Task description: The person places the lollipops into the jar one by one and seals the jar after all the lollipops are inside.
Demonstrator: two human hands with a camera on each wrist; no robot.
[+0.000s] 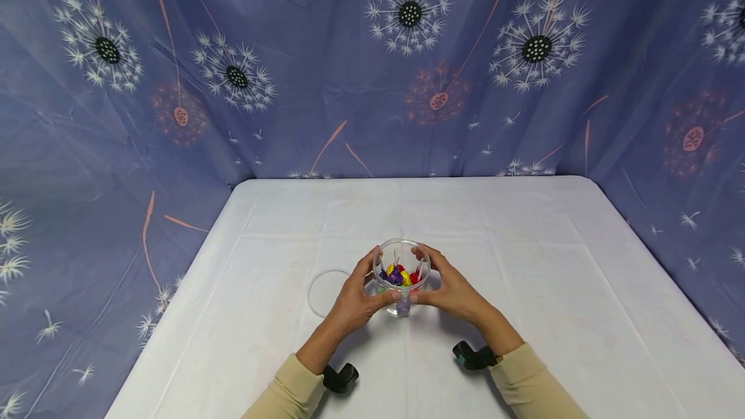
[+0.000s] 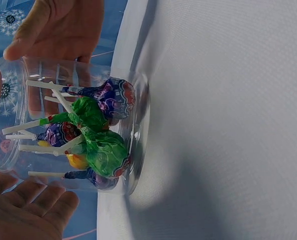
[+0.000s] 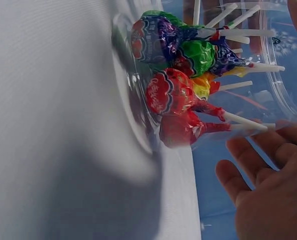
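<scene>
A clear plastic jar (image 1: pixel 401 287) stands upright at the middle of the white table. My left hand (image 1: pixel 355 299) holds it from the left and my right hand (image 1: pixel 456 290) from the right, thumbs meeting near the front. Inside lie several wrapped lollipops (image 1: pixel 396 275), seen through the open top. The left wrist view shows green lollipops (image 2: pixel 106 152) and purple ones with white sticks up. Red lollipops (image 3: pixel 171 92) press near the wall in the right wrist view. Whether the jar's base touches the cloth or hovers just above, I cannot tell.
A thin, round, clear lid or ring (image 1: pixel 310 293) lies on the table, left of the jar. White cloth covers the table (image 1: pixel 279 225). A blue dandelion-print curtain (image 1: pixel 326 83) hangs behind and along both sides. Black wrist cameras (image 1: pixel 341 378) are strapped below both hands.
</scene>
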